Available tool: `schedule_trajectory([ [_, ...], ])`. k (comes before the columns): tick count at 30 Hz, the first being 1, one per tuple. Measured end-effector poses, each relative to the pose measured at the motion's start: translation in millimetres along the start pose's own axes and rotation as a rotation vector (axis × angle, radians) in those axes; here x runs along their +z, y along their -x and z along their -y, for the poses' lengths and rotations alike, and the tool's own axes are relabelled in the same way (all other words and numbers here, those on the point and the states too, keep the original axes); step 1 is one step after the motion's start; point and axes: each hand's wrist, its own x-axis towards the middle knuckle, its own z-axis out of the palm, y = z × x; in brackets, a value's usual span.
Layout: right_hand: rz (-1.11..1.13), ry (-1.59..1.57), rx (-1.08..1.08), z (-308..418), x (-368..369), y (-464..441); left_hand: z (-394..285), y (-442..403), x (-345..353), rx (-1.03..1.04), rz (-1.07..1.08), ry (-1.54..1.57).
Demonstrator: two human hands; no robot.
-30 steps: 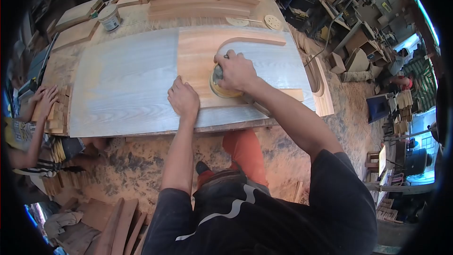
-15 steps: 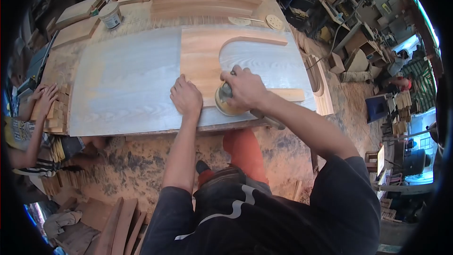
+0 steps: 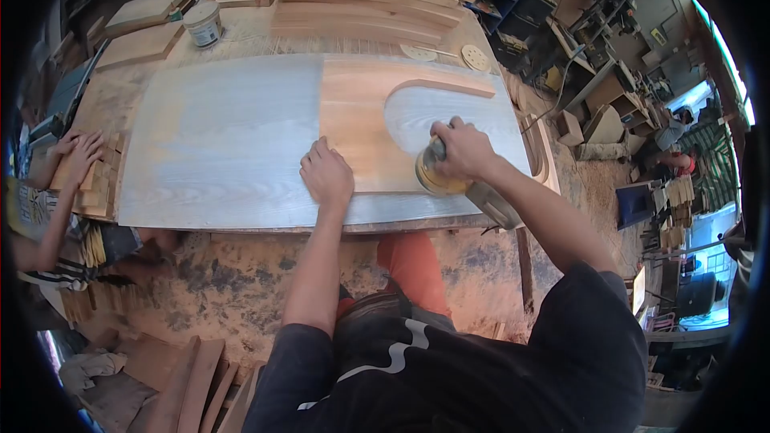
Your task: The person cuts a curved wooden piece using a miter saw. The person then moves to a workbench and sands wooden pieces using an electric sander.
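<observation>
A flat, pale wooden panel with a U-shaped cutout point(image 3: 353, 112) lies on a grey-white board point(image 3: 216, 144) on the workbench. My left hand point(image 3: 327, 174) rests on the panel's left edge near its lower corner, fingers laid over the wood and holding nothing. In my right hand point(image 3: 465, 152) is a yellow and black orbital sander point(image 3: 429, 177), gripped from above. Its round pad sits on the panel's lower arm, by the curve of the cutout. A dust canister point(image 3: 492, 204) trails from its back, over the front edge of the bench. The hand and sander hide much of that arm.
Behind the panel stand stacked curved wooden boards point(image 3: 361, 0). A white tub point(image 3: 204, 26) and sanding discs point(image 3: 476, 58) lie on the bench. At the left, another person's hands point(image 3: 82, 159) rest on small wooden blocks point(image 3: 100, 192). Wood pieces point(image 3: 200, 385) lean at lower left.
The sander in my right hand has moved right along the panel's lower arm. My left hand stays on the panel's left edge. The whole view has shifted slightly.
</observation>
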Motion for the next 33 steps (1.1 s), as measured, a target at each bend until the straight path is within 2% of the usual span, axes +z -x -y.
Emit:
schedule_trajectory([
  [3, 0.108, 0.071, -0.071, 20.6, -7.4, 21.2, -1.6, -0.1, 7.3, 0.011, -0.052, -0.038],
  [5, 0.097, 0.076, -0.067, 19.9, -2.3, 15.0, -0.7, 2.8, 5.1, 0.008, -0.010, -0.034],
  [8, -0.062, 0.065, -0.097, 8.2, -3.7, -11.3, -0.9, -1.6, 5.7, 0.002, -0.008, -0.017],
  [14, 0.014, -0.044, -0.149, 36.8, -0.2, -12.7, -1.5, -5.4, 4.5, -0.025, -0.008, -0.003],
  [17, -0.061, -0.069, -0.068, 38.7, 1.5, -46.4, -2.3, -0.8, 2.1, -0.016, -0.002, 0.000],
  [19, -0.099, -0.064, -0.091, 41.8, -7.2, -54.0, -2.6, -1.7, -0.2, -0.016, -0.013, 0.008],
  [22, 0.027, -0.045, -0.146, 52.2, -12.2, -45.8, -5.3, -7.2, 2.3, -0.035, 0.003, -0.004],
  [25, 0.005, -0.127, -0.145, 62.1, -0.7, -39.4, -1.0, 3.0, 5.0, -0.007, 0.006, -0.018],
  [28, -0.053, -0.084, -0.032, 51.7, -12.6, -79.6, 1.4, -2.5, 5.6, -0.006, -0.019, -0.003],
  [33, -0.131, -0.095, -0.064, 47.4, -5.8, -92.3, 1.0, -2.0, 11.8, 0.026, -0.103, -0.014],
])
